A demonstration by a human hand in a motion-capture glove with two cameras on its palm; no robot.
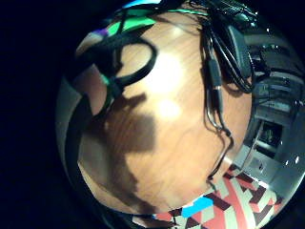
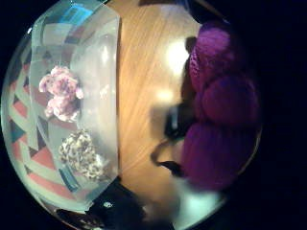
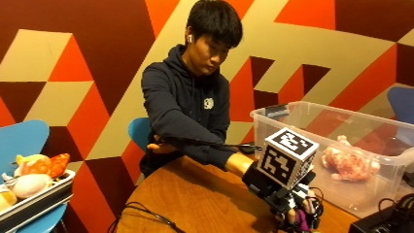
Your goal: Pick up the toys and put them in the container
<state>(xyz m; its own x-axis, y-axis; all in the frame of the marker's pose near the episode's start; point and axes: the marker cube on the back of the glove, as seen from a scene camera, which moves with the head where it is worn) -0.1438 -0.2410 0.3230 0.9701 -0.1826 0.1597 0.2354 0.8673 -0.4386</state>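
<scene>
While the person in a dark hoodie (image 3: 184, 104) sits at the far edge of the round wooden table (image 3: 194, 204), the gloved right hand (image 3: 294, 208) is low over the wood just beside the clear plastic container (image 3: 304, 121), which stands on the table at the person's right. The bare left hand (image 3: 157, 145) rests near the table's edge, close to the body. In the outside view the fingers (image 3: 302, 216) point down and curl around a small purple toy (image 3: 301, 221), of which only a sliver shows between them. The thumb-side palm view fills on one side with that same toy (image 2: 225, 100), a knobbly purple knitted thing sitting right against the palm, so the hand is holding it above the bare wood. Inside the container (image 2: 108, 96) lie two toys already: a pink plush animal (image 3: 349, 162), seen also from the palm (image 2: 61, 93), and beside it a spotted, leopard-patterned one (image 2: 81, 153). The little-finger palm view shows only the table (image 1: 162, 124). Well apart, on a blue chair (image 3: 23, 145), a tray (image 3: 35, 201) holds more soft toys (image 3: 32, 174).
</scene>
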